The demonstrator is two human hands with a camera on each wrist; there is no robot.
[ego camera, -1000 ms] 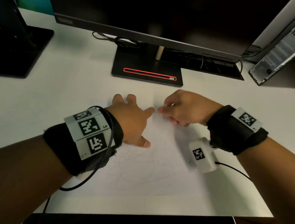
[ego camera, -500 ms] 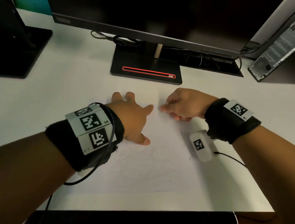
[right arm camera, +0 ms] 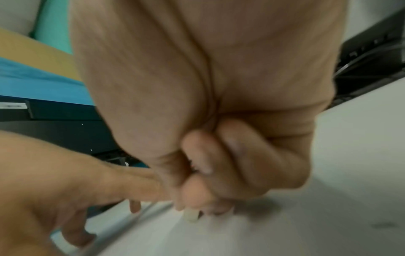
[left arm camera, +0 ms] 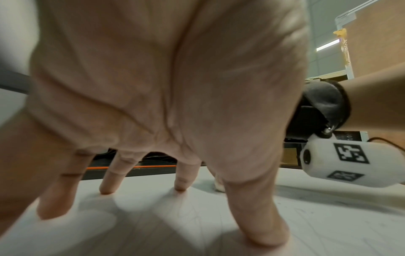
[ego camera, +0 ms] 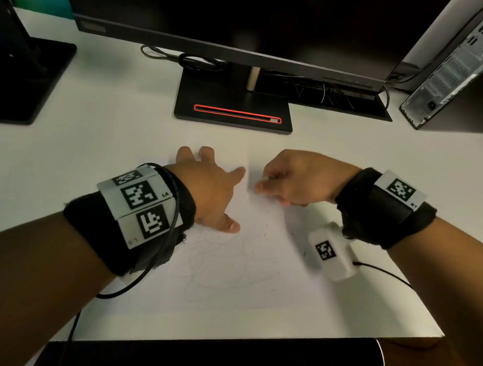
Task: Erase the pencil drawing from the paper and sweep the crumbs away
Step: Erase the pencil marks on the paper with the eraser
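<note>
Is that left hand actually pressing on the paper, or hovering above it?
Touching. In the left wrist view the left hand's fingertips sit on the paper, shadows meeting them with no gap.

A white bench (ego camera: 76, 151) carries a dark monitor (ego camera: 234, 16), its black base (ego camera: 232, 106) marked by a red-outlined slot (ego camera: 237, 114). Right of the base stands a computer tower (ego camera: 460, 70); left of it, another black stand (ego camera: 19, 75). Cables (ego camera: 187, 58) coil behind the base.

We see dim light in the head view, with dark corners and wide-angle bowing at the edges; the white desk (ego camera: 77, 145) is the brightest surface. Soft shadows lie under the left hand (left arm camera: 166, 86). The right wrist view is motion-blurred throughout, the right hand (right arm camera: 219, 104) smeared and out of focus.
</note>
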